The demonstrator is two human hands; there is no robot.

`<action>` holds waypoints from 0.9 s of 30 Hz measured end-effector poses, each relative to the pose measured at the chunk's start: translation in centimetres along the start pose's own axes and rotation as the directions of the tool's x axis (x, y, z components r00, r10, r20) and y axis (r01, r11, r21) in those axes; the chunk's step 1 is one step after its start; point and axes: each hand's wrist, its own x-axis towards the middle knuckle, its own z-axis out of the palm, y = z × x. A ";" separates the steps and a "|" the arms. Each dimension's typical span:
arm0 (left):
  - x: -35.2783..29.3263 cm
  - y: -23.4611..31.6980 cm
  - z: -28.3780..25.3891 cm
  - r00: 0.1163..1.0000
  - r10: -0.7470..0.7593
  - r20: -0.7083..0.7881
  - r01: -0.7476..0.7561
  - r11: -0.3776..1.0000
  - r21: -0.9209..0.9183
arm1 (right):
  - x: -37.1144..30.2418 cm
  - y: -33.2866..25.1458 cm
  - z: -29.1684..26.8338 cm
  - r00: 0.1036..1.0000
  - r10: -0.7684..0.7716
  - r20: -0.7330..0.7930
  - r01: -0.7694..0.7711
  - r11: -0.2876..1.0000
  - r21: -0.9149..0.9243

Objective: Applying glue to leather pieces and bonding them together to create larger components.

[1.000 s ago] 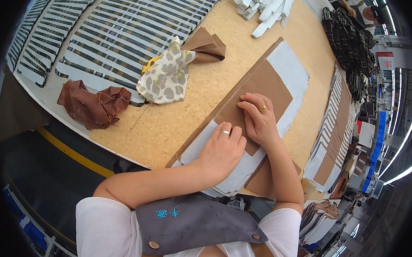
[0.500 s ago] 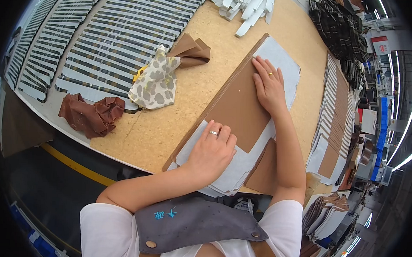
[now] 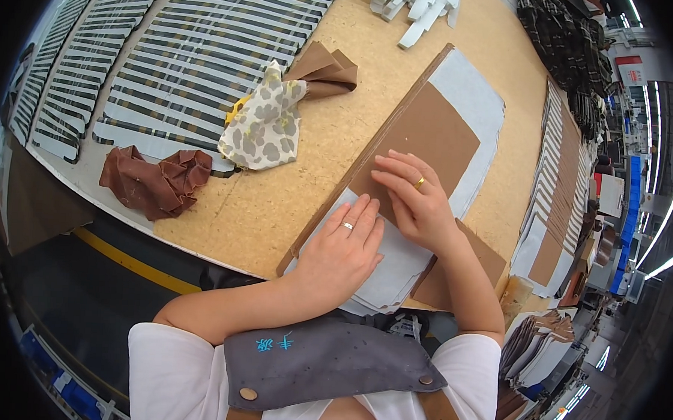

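A brown panel [image 3: 438, 117] lies on a slanted stack of pale grey-white sheets [image 3: 473, 81], whose layered brown edges show along the left side. My left hand [image 3: 344, 237] rests flat on the near, pale part of the stack, fingers stretched out and holding nothing. Close beside it, my right hand [image 3: 416, 202] is over the near part of the brown panel. Its fingers are slightly bent and apart from the thumb, with nothing seen in them; whether they touch the panel I cannot tell. Another brown piece [image 3: 465, 268] lies partly beneath my right forearm.
Left of the stack lie a spotted cloth [image 3: 263, 128], a folded brown piece [image 3: 324, 70] and a crumpled reddish-brown piece [image 3: 157, 183]. Rows of plaid strips [image 3: 208, 54] cover the far left. White strips [image 3: 417, 7] sit at the back; striped and brown panels [image 3: 555, 189] lie at right.
My right hand has come back from the far end of the brown panel to beside my left hand. The left hand's bent fingers have flattened out.
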 end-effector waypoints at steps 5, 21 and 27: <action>-0.1 -0.1 0.1 1.000 -0.017 0.008 0.017 0.998 0.069 | -0.8 0.1 1.5 1.000 -0.006 0.014 0.006 0.999 -0.033; 0.3 0.0 0.1 0.998 0.040 0.042 -0.046 0.989 0.140 | 3.2 11.8 -2.3 0.932 0.351 -0.092 -0.360 0.865 -0.350; 0.5 -0.5 -0.2 0.999 0.035 -0.031 -0.034 0.999 0.007 | 3.7 16.9 -3.5 0.786 0.353 -0.507 -0.467 0.877 -0.113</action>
